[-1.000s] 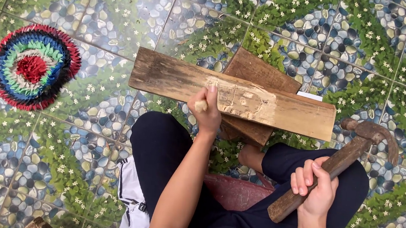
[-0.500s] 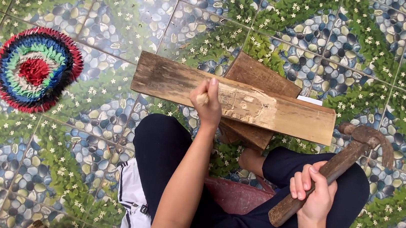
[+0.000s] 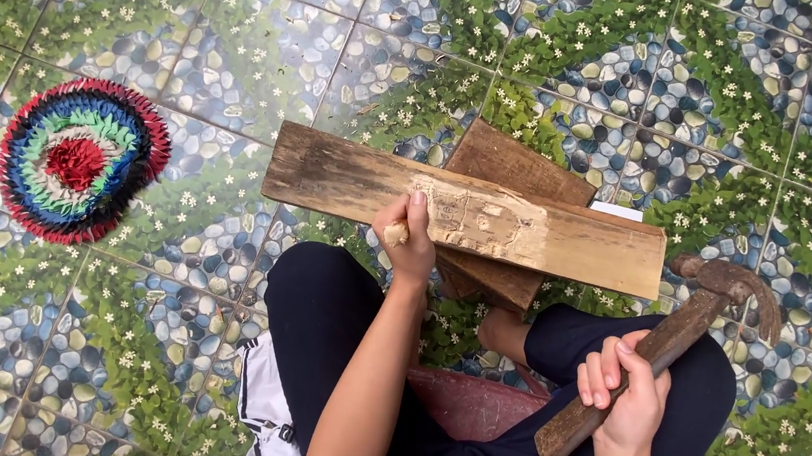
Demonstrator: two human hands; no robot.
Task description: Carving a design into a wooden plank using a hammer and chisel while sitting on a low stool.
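A long weathered wooden plank [image 3: 331,178] lies across a darker, shorter board [image 3: 518,164] on the tiled floor in front of my knees. My left hand [image 3: 409,236] rests at the plank's near edge, fingers closed on a small pale piece, thumb against the wood beside a scraped, lighter patch [image 3: 478,215]. My right hand [image 3: 622,397] grips the wooden handle of a rusty claw hammer [image 3: 722,283], whose head hovers just right of the plank's end, above my right knee.
A round rag mat [image 3: 79,162] with red, green, blue and black rings lies on the floor at the left. The floor [image 3: 246,30] is tiled with a pebble-and-leaf pattern. A red seat [image 3: 468,405] shows between my dark-trousered legs.
My left hand has slid slightly down to the plank's near edge. The hammer has stayed held low at the right, barely moved.
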